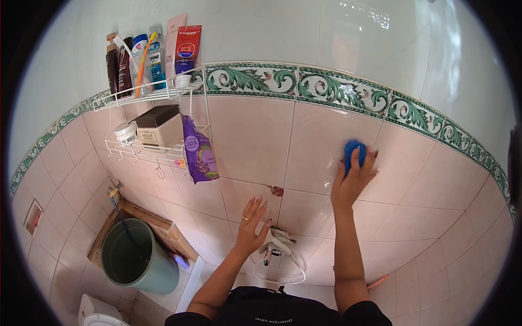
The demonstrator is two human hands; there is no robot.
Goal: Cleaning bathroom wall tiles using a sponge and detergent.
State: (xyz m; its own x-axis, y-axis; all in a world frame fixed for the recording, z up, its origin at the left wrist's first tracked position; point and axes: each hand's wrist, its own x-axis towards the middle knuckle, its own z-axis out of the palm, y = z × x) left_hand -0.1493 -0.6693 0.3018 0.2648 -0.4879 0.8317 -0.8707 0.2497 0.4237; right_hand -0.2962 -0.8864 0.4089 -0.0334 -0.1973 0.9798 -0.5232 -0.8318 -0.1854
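Note:
My right hand (355, 175) grips a blue scrub brush (354, 157) against the pink wall tiles (314, 146), below the green leaf-patterned border (342, 93). Wet, shiny patches show on the tiles around it. Lower and to the left, my left hand (253, 226) has its fingers spread and holds nothing. It is near the wall; whether the fingertips touch the tile I cannot tell. A ring is on one finger. Just right of this hand sits a wall-mounted water fixture (271, 250) with a white hose (299, 275).
A white wire rack (142, 148) with bottles, toothbrushes, a toothpaste tube (188, 49) and a hanging purple packet (200, 153) is at left. Below stand a large green water barrel (161, 269) and a toilet (100, 316). A chipped tile (277, 190) lies above my left hand.

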